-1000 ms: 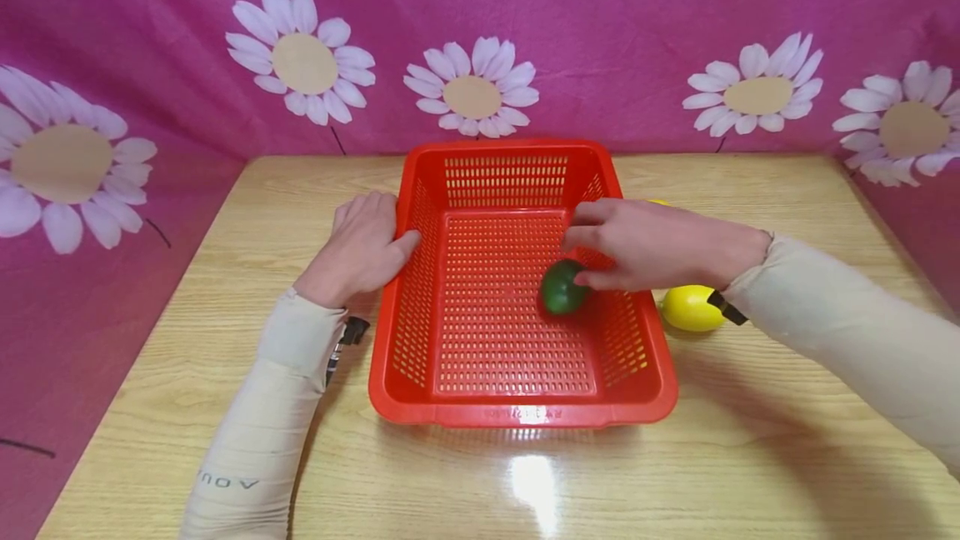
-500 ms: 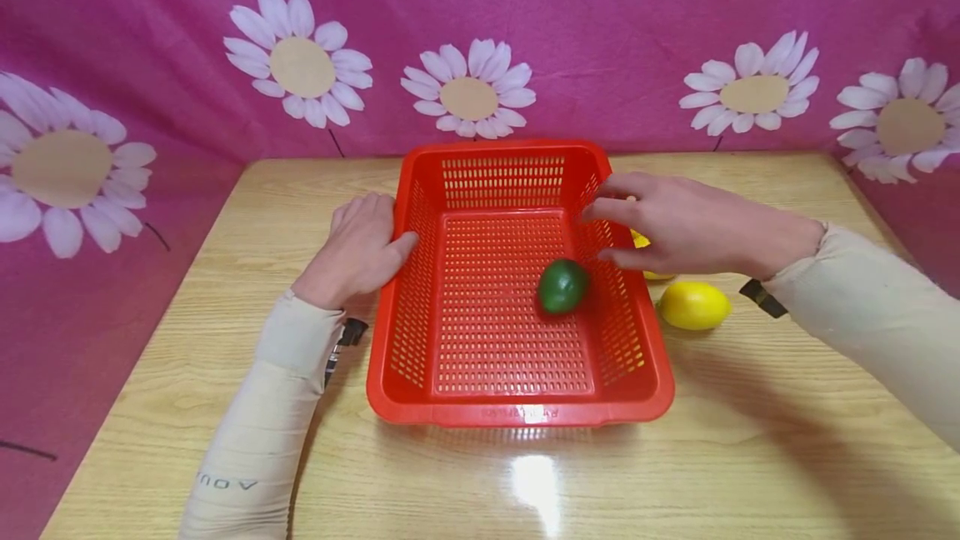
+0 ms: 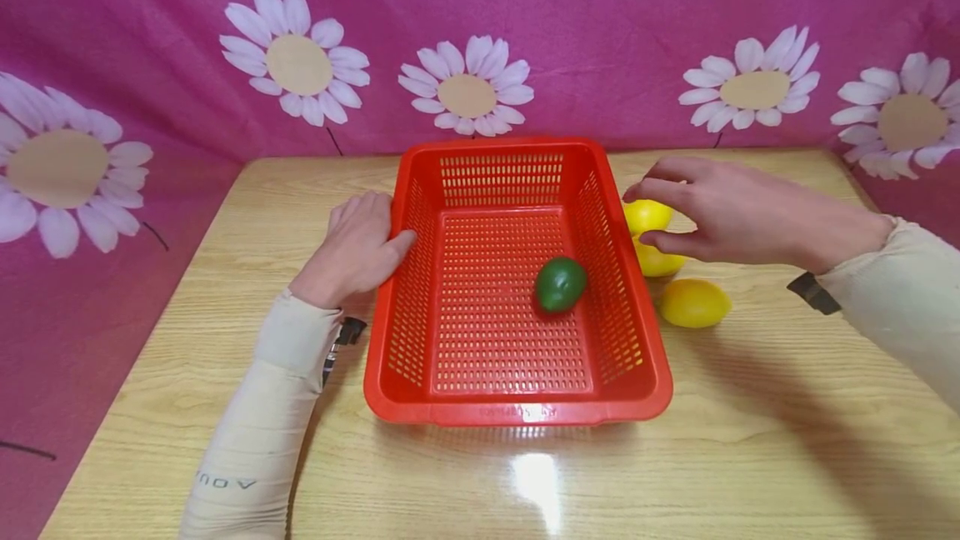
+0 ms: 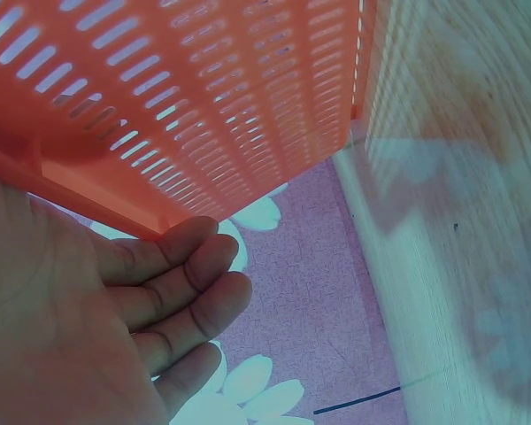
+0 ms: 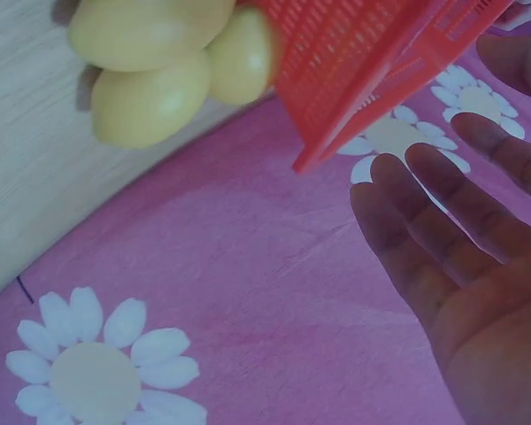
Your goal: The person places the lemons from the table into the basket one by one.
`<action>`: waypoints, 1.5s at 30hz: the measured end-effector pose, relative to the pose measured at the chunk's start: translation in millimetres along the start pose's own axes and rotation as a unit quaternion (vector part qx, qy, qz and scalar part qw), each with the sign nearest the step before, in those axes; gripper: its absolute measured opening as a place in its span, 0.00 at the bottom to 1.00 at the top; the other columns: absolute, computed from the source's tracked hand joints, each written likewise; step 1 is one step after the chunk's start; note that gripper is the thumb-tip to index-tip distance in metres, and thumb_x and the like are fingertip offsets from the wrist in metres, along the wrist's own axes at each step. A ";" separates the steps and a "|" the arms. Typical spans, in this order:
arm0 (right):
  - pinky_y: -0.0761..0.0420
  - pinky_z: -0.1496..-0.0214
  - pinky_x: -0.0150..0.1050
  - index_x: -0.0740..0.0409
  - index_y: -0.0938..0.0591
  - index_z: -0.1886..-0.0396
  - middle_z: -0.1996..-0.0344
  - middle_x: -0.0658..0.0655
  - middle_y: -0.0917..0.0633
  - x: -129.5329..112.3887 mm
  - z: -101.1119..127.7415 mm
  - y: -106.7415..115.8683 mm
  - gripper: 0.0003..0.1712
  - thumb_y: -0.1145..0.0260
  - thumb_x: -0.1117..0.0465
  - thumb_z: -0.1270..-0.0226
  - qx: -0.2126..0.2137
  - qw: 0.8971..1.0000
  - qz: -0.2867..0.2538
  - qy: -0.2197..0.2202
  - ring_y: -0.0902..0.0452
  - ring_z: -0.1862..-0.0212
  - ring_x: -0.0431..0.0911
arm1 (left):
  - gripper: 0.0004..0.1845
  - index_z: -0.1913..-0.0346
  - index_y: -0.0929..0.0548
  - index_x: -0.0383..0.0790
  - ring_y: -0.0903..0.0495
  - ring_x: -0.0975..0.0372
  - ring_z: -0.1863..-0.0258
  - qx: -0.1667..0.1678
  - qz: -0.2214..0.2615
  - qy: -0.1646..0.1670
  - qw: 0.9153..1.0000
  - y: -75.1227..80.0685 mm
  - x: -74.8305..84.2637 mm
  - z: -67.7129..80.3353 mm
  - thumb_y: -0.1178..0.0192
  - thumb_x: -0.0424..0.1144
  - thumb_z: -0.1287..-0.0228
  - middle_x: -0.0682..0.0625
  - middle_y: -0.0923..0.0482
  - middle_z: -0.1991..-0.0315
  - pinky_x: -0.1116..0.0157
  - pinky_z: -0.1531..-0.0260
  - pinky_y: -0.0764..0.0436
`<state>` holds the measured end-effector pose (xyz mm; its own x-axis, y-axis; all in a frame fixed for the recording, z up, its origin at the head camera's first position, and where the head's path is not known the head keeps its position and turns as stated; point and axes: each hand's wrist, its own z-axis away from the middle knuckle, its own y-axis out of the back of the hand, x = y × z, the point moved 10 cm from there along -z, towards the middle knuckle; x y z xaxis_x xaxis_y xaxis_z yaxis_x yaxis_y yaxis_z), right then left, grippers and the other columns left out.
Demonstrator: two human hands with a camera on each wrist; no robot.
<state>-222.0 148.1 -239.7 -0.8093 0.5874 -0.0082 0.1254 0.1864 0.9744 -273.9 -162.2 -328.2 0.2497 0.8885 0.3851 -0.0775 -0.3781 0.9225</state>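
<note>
A red plastic basket (image 3: 517,407) with slotted walls stands on the table. On its floor, right of centre, lies a smooth dark green fruit (image 3: 561,284). My left hand (image 3: 352,248) holds the basket's left rim, thumb over the edge and fingers outside; those fingers (image 4: 203,310) are lightly bent in the left wrist view. Outside the right wall sit three yellow lemons: a far lemon (image 3: 647,215), a middle lemon (image 3: 660,258) and a near lemon (image 3: 695,303). Above the far two hovers my right hand (image 3: 720,211), holding nothing, its fingers (image 5: 425,208) spread apart.
The wooden table (image 3: 465,482) extends around the basket. A magenta cloth (image 3: 600,23) printed with white daisies hangs behind it and along both sides.
My right hand has left the green fruit, risen over the basket's right rim and moved right above the lemons. The fruit stays on the basket floor. My left hand keeps its place.
</note>
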 end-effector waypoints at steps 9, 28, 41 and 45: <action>0.16 0.58 0.48 0.55 0.15 0.50 0.59 0.51 0.15 8.6 8.3 -2.7 0.23 0.20 0.59 0.47 -0.004 1.000 0.010 -0.012 0.19 0.60 0.43 | 0.17 0.52 0.26 0.34 0.31 0.49 0.49 0.000 0.002 0.002 1.000 -0.5 -2.3 -0.6 0.51 0.46 0.30 0.42 0.26 0.56 0.49 0.43 0.36; 0.13 0.53 0.50 0.54 0.13 0.48 0.54 0.54 0.14 25.9 29.9 -32.7 0.25 0.20 0.52 0.44 -0.079 0.994 -0.006 -0.076 0.18 0.57 0.46 | 0.19 0.49 0.26 0.33 0.32 0.48 0.47 -0.003 0.002 0.005 1.000 -1.6 -1.4 -1.2 0.51 0.46 0.29 0.41 0.26 0.55 0.49 0.42 0.36; 0.12 0.52 0.47 0.53 0.14 0.48 0.56 0.49 0.14 33.9 47.8 -62.8 0.22 0.22 0.53 0.41 -0.144 0.982 -0.047 -0.115 0.17 0.60 0.42 | 0.18 0.49 0.26 0.34 0.31 0.49 0.48 -0.001 0.002 0.005 1.000 -1.4 -1.9 -1.3 0.51 0.46 0.29 0.41 0.26 0.54 0.48 0.40 0.36; 0.13 0.53 0.44 0.50 0.14 0.49 0.57 0.46 0.14 33.1 51.3 -71.0 0.20 0.22 0.51 0.40 -0.154 0.979 -0.061 -0.116 0.18 0.60 0.39 | 0.19 0.48 0.26 0.33 0.31 0.48 0.48 -0.001 0.000 0.004 1.000 -0.9 -1.6 -0.5 0.51 0.46 0.29 0.41 0.26 0.55 0.48 0.39 0.36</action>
<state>-228.3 194.8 -320.8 -0.6510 0.7451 -0.1450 -0.1717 0.0415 0.9843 -274.7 -163.1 -329.7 0.2422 0.8902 0.3859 -0.0805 -0.3779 0.9223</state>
